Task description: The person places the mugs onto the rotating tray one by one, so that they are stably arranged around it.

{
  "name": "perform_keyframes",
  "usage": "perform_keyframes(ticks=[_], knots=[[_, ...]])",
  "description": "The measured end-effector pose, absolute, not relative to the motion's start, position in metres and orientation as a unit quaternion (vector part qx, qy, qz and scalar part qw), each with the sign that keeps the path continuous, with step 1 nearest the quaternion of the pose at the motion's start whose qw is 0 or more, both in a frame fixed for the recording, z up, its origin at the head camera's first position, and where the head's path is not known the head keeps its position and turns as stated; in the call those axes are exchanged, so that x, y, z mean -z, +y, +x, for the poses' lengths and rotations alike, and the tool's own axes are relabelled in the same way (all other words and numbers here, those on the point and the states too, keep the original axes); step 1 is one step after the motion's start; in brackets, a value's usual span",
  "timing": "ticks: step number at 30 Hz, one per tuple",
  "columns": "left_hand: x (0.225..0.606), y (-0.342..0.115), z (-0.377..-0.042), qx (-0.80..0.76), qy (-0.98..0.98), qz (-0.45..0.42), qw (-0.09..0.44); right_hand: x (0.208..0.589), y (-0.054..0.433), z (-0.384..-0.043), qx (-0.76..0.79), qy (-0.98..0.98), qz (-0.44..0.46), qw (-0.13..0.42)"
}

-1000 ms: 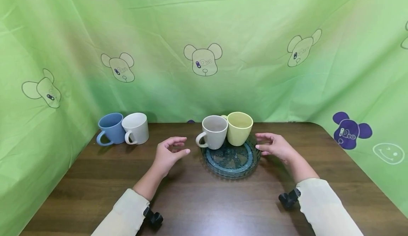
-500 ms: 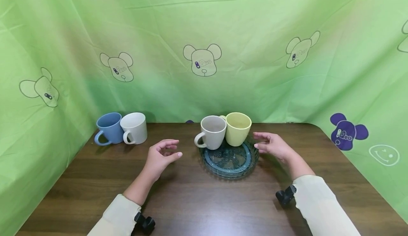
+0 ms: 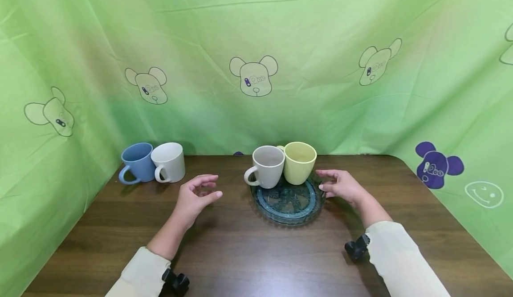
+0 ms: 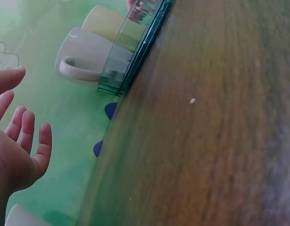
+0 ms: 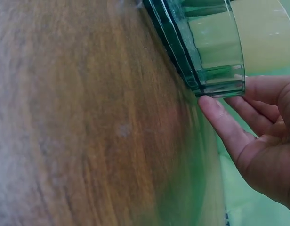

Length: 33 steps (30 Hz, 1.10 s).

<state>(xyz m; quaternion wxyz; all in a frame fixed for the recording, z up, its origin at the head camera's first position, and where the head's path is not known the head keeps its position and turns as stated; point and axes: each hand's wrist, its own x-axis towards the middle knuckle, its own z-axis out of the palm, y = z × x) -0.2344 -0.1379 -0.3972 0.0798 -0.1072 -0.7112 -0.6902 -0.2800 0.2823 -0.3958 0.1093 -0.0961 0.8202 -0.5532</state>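
Standing on the tray, head view: right of centre, the bluish tray (image 3: 286, 203) bears a grey mug (image 3: 267, 168) and a yellow mug (image 3: 299, 168), both upright; the yellow handle is mostly hidden behind the grey mug.
Left side mugs: a blue mug (image 3: 141, 165) and a white mug (image 3: 172, 163) at left, whether touching is hard to tell.
Left hand (image 3: 191, 202): left of centre, fingers loosely curved, holding nothing, apart from the tray.
Right hand (image 3: 342, 186): right of centre, fingers loosely extended at the tray's right rim.
Sleeves (image 3: 401, 252): cream, cut off by the lower edge.
Table (image 3: 256, 261): brown wood grain, glare at lower centre.
Cloth (image 3: 256, 25): green, creased, printed with eared faces, filling the upper frame.
Tray, left wrist view: cut off at the top; the mugs show partly through its wall.
Left fingers: at the left edge, spread and free; the palm is cut off.
Right fingers, right wrist view: relaxed at the tray's lower corner, some partly hidden by it; how firmly they touch, I cannot tell.
Yellow mug there: cut off, upper right.
Table there: blurred.
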Motion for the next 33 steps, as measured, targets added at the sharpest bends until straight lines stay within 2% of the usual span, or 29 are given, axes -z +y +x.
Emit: perform_keyframes(ticks=[33], knots=[[0.391,-0.167,-0.228,0.703,-0.696,-0.084,0.121,0.401,0.275,-0.261,0.572,0.813,-0.072,0.079]])
